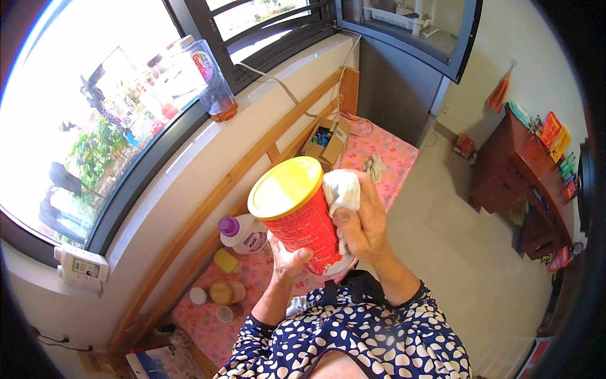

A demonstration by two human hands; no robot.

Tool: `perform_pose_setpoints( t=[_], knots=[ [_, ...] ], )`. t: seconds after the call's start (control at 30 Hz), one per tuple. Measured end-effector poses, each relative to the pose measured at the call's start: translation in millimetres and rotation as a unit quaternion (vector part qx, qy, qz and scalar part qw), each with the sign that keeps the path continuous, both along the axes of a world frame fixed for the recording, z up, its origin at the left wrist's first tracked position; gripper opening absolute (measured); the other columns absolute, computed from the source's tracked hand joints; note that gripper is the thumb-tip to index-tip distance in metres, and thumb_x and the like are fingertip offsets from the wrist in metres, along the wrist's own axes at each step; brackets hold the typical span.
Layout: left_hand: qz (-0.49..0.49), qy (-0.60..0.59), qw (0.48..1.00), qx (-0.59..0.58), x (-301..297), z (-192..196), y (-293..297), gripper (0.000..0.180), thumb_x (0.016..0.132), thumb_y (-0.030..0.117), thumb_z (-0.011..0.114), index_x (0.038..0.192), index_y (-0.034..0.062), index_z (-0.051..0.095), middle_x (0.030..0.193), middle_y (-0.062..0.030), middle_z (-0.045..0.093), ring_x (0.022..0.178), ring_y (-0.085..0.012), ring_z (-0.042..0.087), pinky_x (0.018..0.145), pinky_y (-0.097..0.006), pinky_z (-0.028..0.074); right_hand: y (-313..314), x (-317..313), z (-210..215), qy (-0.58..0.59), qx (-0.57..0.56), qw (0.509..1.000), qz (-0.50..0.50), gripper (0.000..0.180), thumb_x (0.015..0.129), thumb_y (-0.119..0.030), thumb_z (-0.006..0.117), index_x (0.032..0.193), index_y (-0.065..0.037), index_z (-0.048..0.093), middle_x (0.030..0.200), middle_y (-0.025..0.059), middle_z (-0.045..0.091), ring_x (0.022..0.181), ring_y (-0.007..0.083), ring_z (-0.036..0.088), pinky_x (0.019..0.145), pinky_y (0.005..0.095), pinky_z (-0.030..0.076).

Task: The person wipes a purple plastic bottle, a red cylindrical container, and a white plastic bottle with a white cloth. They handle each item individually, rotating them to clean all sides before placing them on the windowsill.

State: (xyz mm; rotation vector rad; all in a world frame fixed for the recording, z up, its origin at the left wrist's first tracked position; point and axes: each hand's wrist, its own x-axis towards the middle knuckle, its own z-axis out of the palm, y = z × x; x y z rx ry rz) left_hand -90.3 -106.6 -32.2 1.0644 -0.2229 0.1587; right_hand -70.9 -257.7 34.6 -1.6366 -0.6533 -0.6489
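Observation:
A large red can (302, 232) with a yellow plastic lid (286, 187) is held up in front of me, tilted a little. My left hand (286, 260) grips its lower left side, the thumb lying across the front. In my right hand (368, 221) is a bunched white cloth (343, 191), pressed against the can's right side. The fingers of that hand are closed round the cloth, with the thumb in front. Part of the cloth hangs down along the can's edge.
Below lies a pink patterned cover (255, 284) with a purple-capped white bottle (245, 234), a yellow sponge (226, 261), several jars and a cardboard box (326, 140). A clear bottle (213, 82) stands on the window sill. A dark red cabinet (521, 183) is at right.

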Motion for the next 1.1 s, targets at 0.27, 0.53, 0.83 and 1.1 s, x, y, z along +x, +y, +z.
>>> perform_pose_setpoints(
  t=[0.27, 0.53, 0.83, 1.1],
  knots=[
    [-0.085, -0.015, 0.996, 0.019, -16, -9, 9, 0.095, 0.051, 0.033, 0.088, 0.126, -0.0056, 0.044, 0.115, -0.0112, 0.058, 0.104, -0.0200, 0.057, 0.094, -0.035, 0.045, -9, 37, -13, 0.303, 0.091, 0.926, 0.207, 0.038, 0.095, -0.027, 0.045, 0.113, 0.003, 0.058, 0.097, 0.0063, 0.064, 0.091, 0.0093, 0.056, 0.082, 0.0231, 0.044],
    [-0.035, -0.023, 0.999, -0.024, -11, -9, 8, 0.097, 0.054, 0.042, 0.086, 0.126, -0.0062, 0.044, 0.118, -0.0122, 0.058, 0.103, -0.0201, 0.058, 0.092, -0.034, 0.046, 5, 22, -17, 0.261, 0.196, 0.931, 0.166, 0.027, 0.093, -0.018, 0.051, 0.106, 0.004, 0.060, 0.100, 0.0069, 0.060, 0.086, 0.0100, 0.055, 0.075, 0.0239, 0.044],
    [0.009, 0.029, 0.996, -0.088, 6, -4, 15, 0.094, 0.057, 0.044, 0.084, 0.126, -0.0046, 0.043, 0.116, -0.0127, 0.059, 0.101, -0.0220, 0.061, 0.087, -0.037, 0.051, 7, -9, -6, -0.149, -0.151, 0.976, -0.047, 0.029, 0.073, -0.017, 0.065, 0.098, -0.003, 0.064, 0.114, 0.0185, 0.053, 0.095, 0.0334, 0.049, 0.082, 0.0408, 0.041],
    [-0.036, 0.026, 0.997, -0.063, -1, -4, 12, 0.095, 0.058, 0.043, 0.083, 0.128, -0.0045, 0.041, 0.118, -0.0132, 0.058, 0.101, -0.0219, 0.061, 0.089, -0.036, 0.050, 13, 5, -2, 0.041, 0.017, 0.999, 0.002, 0.028, 0.082, -0.011, 0.057, 0.108, 0.001, 0.058, 0.107, 0.0169, 0.054, 0.092, 0.0283, 0.054, 0.079, 0.0349, 0.044]
  ],
)
